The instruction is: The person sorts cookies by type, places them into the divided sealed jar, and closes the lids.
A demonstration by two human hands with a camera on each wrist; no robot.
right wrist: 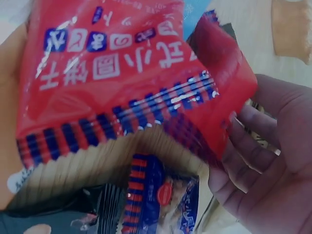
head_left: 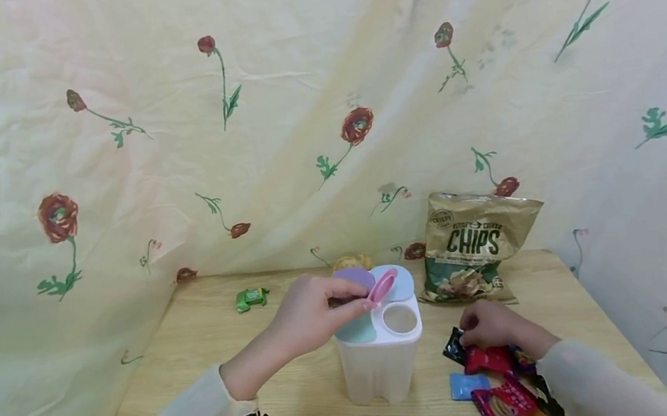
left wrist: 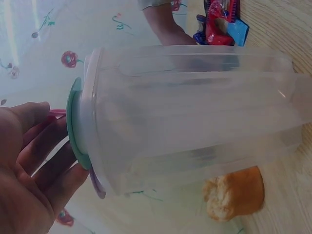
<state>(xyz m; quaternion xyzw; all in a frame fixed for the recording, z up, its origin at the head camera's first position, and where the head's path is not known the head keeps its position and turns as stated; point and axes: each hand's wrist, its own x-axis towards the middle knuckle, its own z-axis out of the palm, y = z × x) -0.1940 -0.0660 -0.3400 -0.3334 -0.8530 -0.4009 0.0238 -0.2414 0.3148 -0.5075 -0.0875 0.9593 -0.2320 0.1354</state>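
Note:
A tall translucent storage container [head_left: 376,370] stands on the table, its white top fitted with coloured flip lids. My left hand [head_left: 313,312] pinches the raised pink lid [head_left: 383,287], beside a round opening [head_left: 399,318] in the top. The purple lid [head_left: 353,277], pale blue lid [head_left: 401,282] and green lid [head_left: 358,330] lie flat. To the right, my right hand [head_left: 487,325] pinches a small black packet [head_left: 454,347] at the pile's far edge. A red packet [right wrist: 239,83] partly covers its fingertips in the right wrist view.
Several snack packets, among them a red biscuit packet [head_left: 504,407] and a blue packet [head_left: 468,385], lie right of the container. A chips bag [head_left: 471,245] stands behind them. Green-wrapped sweets [head_left: 251,298] lie back left; a bread piece [left wrist: 239,192] sits behind the container.

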